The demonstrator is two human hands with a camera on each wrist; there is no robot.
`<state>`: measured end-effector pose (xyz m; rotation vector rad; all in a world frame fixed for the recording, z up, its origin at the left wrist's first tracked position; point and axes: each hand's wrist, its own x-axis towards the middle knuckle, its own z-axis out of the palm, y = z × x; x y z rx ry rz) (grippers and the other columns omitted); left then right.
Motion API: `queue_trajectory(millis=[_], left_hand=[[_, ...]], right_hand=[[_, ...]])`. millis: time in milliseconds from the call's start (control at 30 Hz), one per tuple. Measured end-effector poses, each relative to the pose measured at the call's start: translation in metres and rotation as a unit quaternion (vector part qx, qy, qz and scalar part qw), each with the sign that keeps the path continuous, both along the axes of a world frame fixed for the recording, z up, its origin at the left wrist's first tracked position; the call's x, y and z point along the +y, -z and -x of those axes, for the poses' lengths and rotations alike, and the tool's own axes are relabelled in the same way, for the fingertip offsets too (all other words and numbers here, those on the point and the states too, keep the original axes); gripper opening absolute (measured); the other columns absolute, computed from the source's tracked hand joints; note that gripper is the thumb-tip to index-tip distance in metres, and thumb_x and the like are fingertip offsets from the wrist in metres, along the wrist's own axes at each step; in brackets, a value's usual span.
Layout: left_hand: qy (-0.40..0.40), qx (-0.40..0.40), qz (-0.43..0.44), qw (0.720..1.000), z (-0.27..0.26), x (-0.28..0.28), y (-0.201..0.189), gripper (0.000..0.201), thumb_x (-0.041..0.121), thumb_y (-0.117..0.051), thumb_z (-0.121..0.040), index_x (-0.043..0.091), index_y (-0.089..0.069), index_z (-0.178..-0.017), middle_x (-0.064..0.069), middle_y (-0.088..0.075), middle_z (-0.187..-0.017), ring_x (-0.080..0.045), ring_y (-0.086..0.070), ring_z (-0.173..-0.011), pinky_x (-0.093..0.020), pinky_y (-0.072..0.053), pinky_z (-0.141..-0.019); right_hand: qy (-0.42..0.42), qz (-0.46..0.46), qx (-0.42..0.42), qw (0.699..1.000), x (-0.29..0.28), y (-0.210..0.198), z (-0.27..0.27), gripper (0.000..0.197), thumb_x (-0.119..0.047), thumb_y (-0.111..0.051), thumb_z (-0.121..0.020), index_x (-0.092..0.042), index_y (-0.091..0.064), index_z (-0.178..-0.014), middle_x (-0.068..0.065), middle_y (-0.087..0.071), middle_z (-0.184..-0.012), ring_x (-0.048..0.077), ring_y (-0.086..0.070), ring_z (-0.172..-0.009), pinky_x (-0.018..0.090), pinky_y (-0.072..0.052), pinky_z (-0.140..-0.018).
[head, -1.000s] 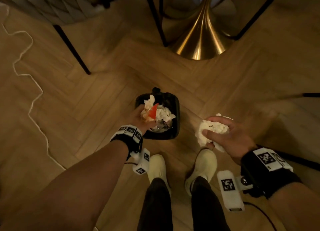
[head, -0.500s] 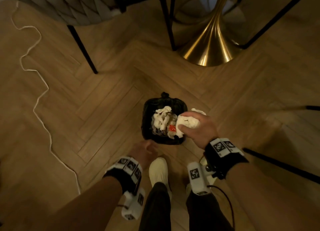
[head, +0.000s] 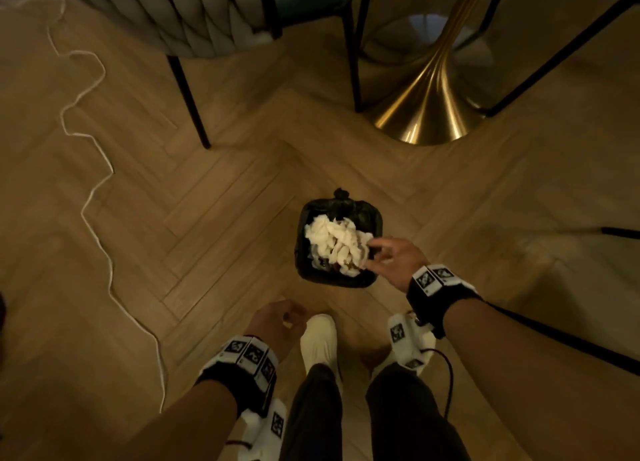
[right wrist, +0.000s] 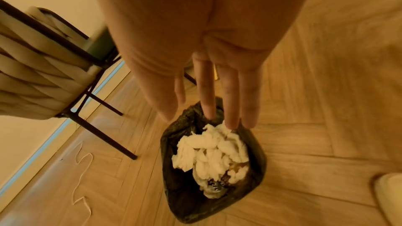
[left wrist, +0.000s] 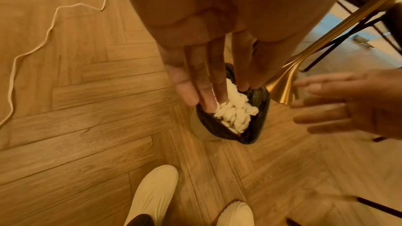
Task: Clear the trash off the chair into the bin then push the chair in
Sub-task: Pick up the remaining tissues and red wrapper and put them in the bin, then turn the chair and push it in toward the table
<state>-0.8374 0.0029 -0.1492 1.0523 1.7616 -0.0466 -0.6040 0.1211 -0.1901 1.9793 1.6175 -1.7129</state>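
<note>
A small bin [head: 304, 270] lined with a black bag stands on the wood floor just ahead of my feet. Crumpled white tissue [head: 334, 242] is heaped in it, also plain in the right wrist view [right wrist: 208, 150] and the left wrist view [left wrist: 234, 112]. My right hand [head: 391, 258] hovers over the bin's right rim, fingers spread and empty. My left hand [head: 277, 320] hangs low near my left shoe, fingers loosely extended and holding nothing. The chair [head: 194, 20] with a woven beige back and black legs stands at the upper left.
A brass table pedestal [head: 426, 110] flares onto the floor at the upper right, with thin black legs [head: 356, 45] beside it. A white cord [head: 93, 190] snakes across the floor on the left. My two cream shoes [head: 318, 339] stand just behind the bin.
My left hand dropped its trash in the bin and pulled back toward my shoe. My right hand carried its tissue wad over the bin and let it go; its fingers are now spread.
</note>
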Motion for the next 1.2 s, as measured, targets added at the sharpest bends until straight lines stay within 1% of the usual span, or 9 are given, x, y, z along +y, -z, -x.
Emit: queue_trajectory(millis=[133, 200, 267, 333, 400, 533, 767, 967, 1200], left_hand=[[0.05, -0.004, -0.012, 0.999, -0.012, 0.015, -0.07, 0.024, 0.027, -0.061, -0.086, 0.016, -0.065, -0.107, -0.001, -0.067, -0.105, -0.02, -0.062, -0.098, -0.031, -0.048, -0.084], [0.075, -0.014, 0.003, 0.997, -0.026, 0.02, -0.115, 0.026, 0.024, -0.058, -0.089, 0.01, -0.063, -0.111, 0.001, -0.059, -0.101, -0.017, -0.057, -0.098, -0.023, -0.042, -0.078], [0.126, -0.05, -0.009, 0.991, -0.043, 0.024, -0.157, 0.02, 0.017, -0.06, -0.088, 0.007, -0.065, -0.104, -0.004, -0.062, -0.098, -0.021, -0.06, -0.098, -0.027, -0.046, -0.079], [0.186, -0.051, -0.017, 0.981, -0.057, 0.021, -0.19, 0.01, 0.013, -0.063, -0.083, 0.021, -0.067, -0.088, -0.01, -0.067, -0.095, -0.028, -0.064, -0.095, -0.041, -0.053, -0.085], [0.244, -0.047, -0.02, 0.969, -0.067, 0.018, -0.194, 0.022, 0.017, -0.062, -0.078, 0.039, -0.059, -0.075, -0.004, -0.066, -0.093, -0.024, -0.064, -0.093, -0.045, -0.054, -0.087], [0.377, -0.048, -0.042, 0.924, -0.135, 0.005, -0.269, 0.016, 0.017, -0.059, -0.081, 0.031, -0.064, -0.089, 0.0, -0.067, -0.095, -0.019, -0.064, -0.091, -0.037, -0.054, -0.085], [0.596, -0.036, -0.056, 0.8, -0.261, -0.07, -0.313, 0.019, 0.026, -0.054, -0.088, 0.03, -0.062, -0.105, 0.006, -0.066, -0.101, -0.013, -0.062, -0.091, -0.033, -0.053, -0.084], [0.68, -0.001, -0.026, 0.732, -0.376, -0.169, -0.319, 0.022, 0.025, -0.052, -0.092, 0.028, -0.059, -0.113, 0.004, -0.064, -0.111, -0.009, -0.059, -0.091, -0.024, -0.049, -0.076], [0.7, -0.037, -0.06, 0.711, -0.487, -0.241, -0.338, 0.02, 0.031, -0.055, -0.089, 0.028, -0.061, -0.108, 0.004, -0.064, -0.108, -0.013, -0.06, -0.092, -0.036, -0.054, -0.088]], right_hand=[[-0.034, -0.003, -0.062, 0.997, -0.029, -0.094, -0.039, 0.029, -0.027, -0.067, -0.083, -0.021, -0.066, -0.111, 0.007, -0.069, -0.107, 0.02, -0.064, -0.098, 0.022, -0.044, -0.082], [-0.039, 0.003, -0.089, 0.995, -0.053, -0.146, -0.06, 0.026, -0.03, -0.064, -0.085, -0.022, -0.066, -0.109, 0.002, -0.067, -0.098, 0.02, -0.064, -0.098, 0.022, -0.043, -0.082], [-0.043, 0.009, -0.108, 0.993, -0.077, -0.198, -0.079, 0.026, -0.029, -0.061, -0.087, -0.021, -0.065, -0.111, -0.002, -0.062, -0.093, 0.019, -0.062, -0.099, 0.022, -0.043, -0.082], [-0.029, 0.021, -0.117, 0.992, -0.106, -0.245, -0.099, 0.027, -0.028, -0.058, -0.089, -0.021, -0.064, -0.113, 0.0, -0.065, -0.097, 0.02, -0.062, -0.101, 0.026, -0.047, -0.088], [-0.002, 0.016, -0.132, 0.991, -0.137, -0.283, -0.119, 0.027, -0.028, -0.056, -0.089, -0.02, -0.064, -0.114, 0.002, -0.069, -0.105, 0.021, -0.063, -0.102, 0.031, -0.049, -0.092], [0.102, 0.004, -0.151, 0.983, -0.227, -0.338, -0.166, 0.025, -0.024, -0.057, -0.089, -0.017, -0.066, -0.112, 0.006, -0.071, -0.105, 0.023, -0.064, -0.101, 0.025, -0.043, -0.083], [0.271, 0.037, -0.166, 0.948, -0.399, -0.355, -0.251, 0.022, -0.018, -0.058, -0.087, -0.012, -0.068, -0.106, 0.011, -0.07, -0.109, 0.026, -0.064, -0.099, 0.028, -0.047, -0.081], [0.35, 0.053, -0.155, 0.922, -0.526, -0.352, -0.336, 0.025, -0.019, -0.055, -0.089, -0.014, -0.068, -0.11, 0.009, -0.071, -0.106, 0.023, -0.064, -0.099, 0.022, -0.039, -0.076], [0.366, 0.062, -0.168, 0.913, -0.6, -0.365, -0.438, 0.022, -0.027, -0.059, -0.087, -0.021, -0.069, -0.106, 0.007, -0.072, -0.106, 0.025, -0.064, -0.103, 0.027, -0.045, -0.085]])
